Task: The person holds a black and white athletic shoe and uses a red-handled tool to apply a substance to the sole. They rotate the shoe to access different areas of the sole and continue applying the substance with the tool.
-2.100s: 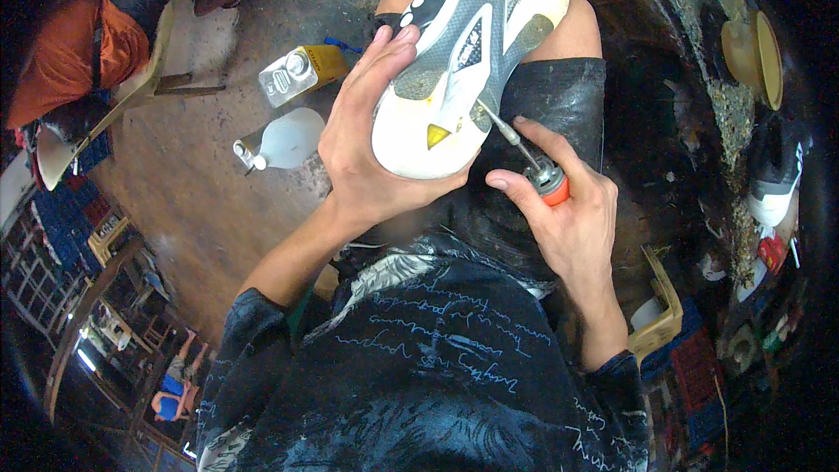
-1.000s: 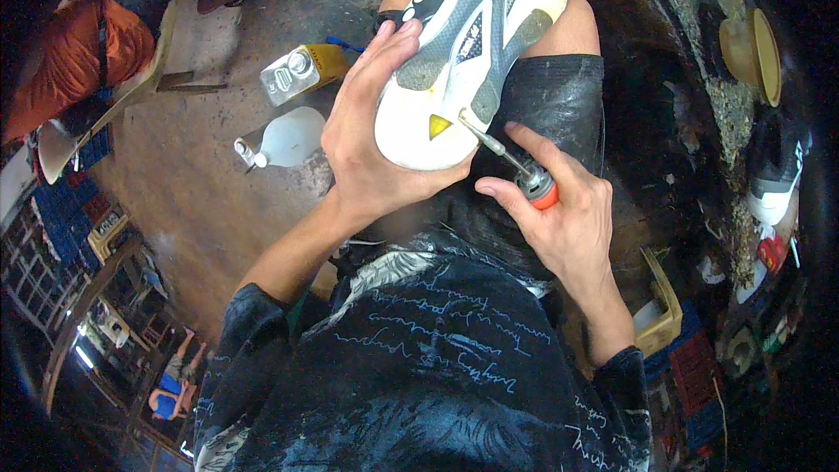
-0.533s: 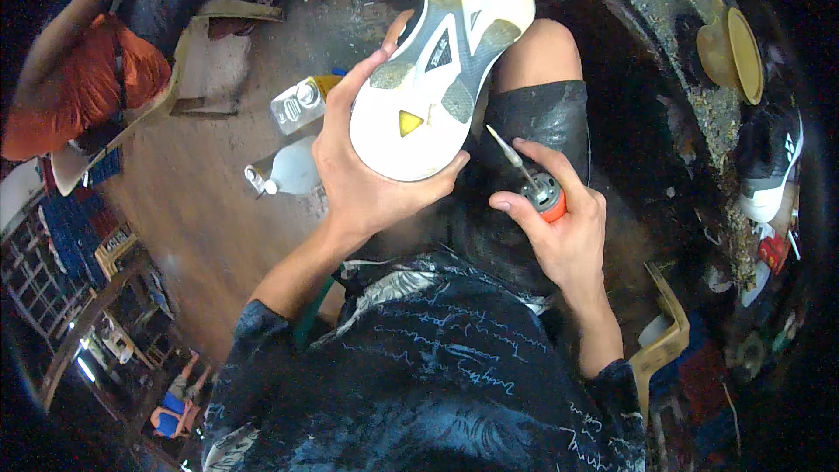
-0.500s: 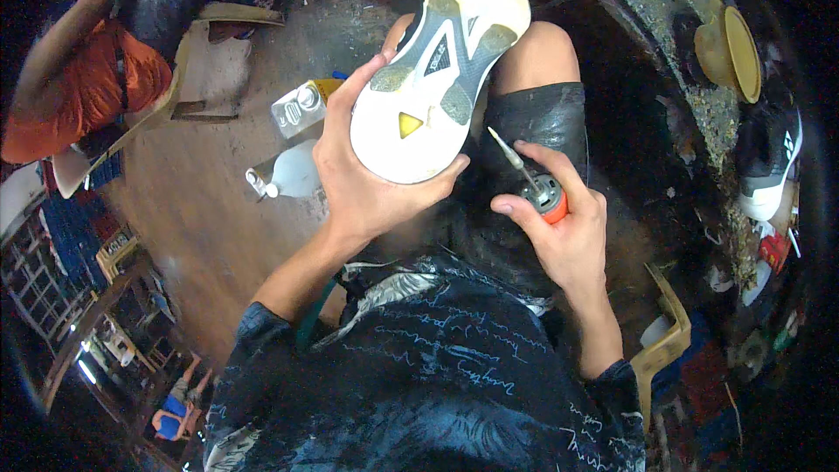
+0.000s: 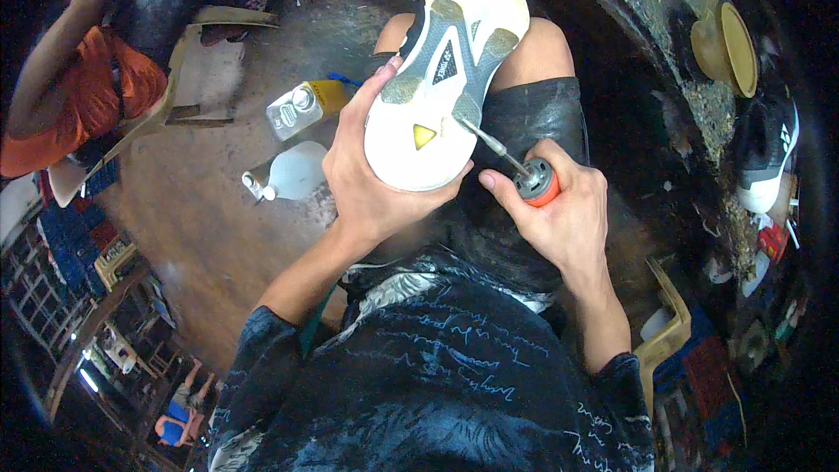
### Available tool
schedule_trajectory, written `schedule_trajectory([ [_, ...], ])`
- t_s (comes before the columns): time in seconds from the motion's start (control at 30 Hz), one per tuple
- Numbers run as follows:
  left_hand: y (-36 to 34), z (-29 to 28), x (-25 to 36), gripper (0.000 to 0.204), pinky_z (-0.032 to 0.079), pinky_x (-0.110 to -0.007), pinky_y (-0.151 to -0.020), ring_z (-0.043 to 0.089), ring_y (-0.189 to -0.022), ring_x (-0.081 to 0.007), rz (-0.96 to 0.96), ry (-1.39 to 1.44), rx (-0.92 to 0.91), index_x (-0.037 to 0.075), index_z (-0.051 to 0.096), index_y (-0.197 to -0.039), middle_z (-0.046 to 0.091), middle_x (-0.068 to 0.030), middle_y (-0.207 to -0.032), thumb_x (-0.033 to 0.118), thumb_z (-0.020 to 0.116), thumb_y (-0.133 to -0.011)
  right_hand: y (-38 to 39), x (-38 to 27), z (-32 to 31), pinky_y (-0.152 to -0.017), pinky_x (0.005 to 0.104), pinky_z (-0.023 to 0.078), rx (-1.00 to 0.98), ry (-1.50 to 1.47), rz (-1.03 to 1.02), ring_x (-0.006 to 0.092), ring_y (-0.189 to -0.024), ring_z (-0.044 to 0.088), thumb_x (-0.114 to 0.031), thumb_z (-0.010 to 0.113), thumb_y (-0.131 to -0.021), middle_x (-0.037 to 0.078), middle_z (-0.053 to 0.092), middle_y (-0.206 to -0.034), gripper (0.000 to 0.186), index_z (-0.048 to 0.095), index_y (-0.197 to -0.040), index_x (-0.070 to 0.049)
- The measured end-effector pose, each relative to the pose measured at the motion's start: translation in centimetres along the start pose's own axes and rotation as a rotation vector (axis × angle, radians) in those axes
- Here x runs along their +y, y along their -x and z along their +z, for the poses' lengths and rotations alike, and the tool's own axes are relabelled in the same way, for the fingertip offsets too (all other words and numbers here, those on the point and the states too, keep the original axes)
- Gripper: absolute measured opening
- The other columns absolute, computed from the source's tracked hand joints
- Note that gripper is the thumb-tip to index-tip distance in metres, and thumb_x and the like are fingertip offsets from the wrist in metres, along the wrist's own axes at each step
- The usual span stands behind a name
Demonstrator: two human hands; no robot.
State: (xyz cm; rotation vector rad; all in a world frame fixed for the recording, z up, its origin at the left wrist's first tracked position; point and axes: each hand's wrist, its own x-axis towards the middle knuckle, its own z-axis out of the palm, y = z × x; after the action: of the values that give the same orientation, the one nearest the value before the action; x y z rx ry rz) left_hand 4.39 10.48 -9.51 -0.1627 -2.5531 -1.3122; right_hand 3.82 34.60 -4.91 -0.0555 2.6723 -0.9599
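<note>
A shoe [image 5: 407,156] is held sole up in front of me, with a white outsole, grey midsection and a small yellow triangle near the heel. My left hand [image 5: 358,162] wraps round its heel end, the thumb on one side and the fingers on the other. In my right hand [image 5: 568,218] is an orange and grey rotary tool [image 5: 537,182] with a long thin bit. The bit's tip lies at the sole's right edge, by the grey part; whether it touches, I cannot tell. Under the shoe are my knees in dark shorts.
To the left on the brown floor stand a metal can [image 5: 297,111] and a translucent white bottle [image 5: 300,170]. A person in orange [image 5: 131,79] sits at far left. On the right are a yellow round container [image 5: 741,51], a black and white shoe [image 5: 762,166] and a yellowish frame [image 5: 671,319].
My right hand has swung the rotary tool left and up, bringing its tip from beside the shoe to the sole. My left hand and the shoe have shifted slightly right.
</note>
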Motion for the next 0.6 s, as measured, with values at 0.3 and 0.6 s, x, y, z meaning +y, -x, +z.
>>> schedule_trajectory([
  [0.3, 0.07, -0.02, -0.03, 0.122, 0.057, -0.047, -0.120, 0.071, -0.141, -0.0373, 0.009, -0.026, -0.016, -0.007, 0.045, -0.164, 0.065, -0.0303, -0.158, 0.026, 0.110, -0.066, -0.20, 0.17, 0.07, -0.060, 0.0413, 0.057, -0.006, 0.055, -0.039, 0.0281, -0.059, 0.073, -0.040, 0.101, -0.087, 0.014, 0.068, -0.065, 0.049, 0.070, -0.086, -0.002],
  [0.6, -0.24, 0.78, -0.54, 0.111, 0.066, -0.041, -0.105, 0.080, -0.125, -0.0329, 0.039, -0.008, 0.099, -0.001, 0.057, -0.156, 0.073, -0.0219, -0.148, 0.027, 0.108, -0.061, 0.01, 0.03, 0.08, -0.060, 0.0416, 0.057, -0.037, 0.045, -0.074, 0.0282, -0.060, 0.075, -0.036, 0.100, -0.088, 0.014, 0.069, -0.067, 0.047, 0.068, -0.087, -0.002],
])
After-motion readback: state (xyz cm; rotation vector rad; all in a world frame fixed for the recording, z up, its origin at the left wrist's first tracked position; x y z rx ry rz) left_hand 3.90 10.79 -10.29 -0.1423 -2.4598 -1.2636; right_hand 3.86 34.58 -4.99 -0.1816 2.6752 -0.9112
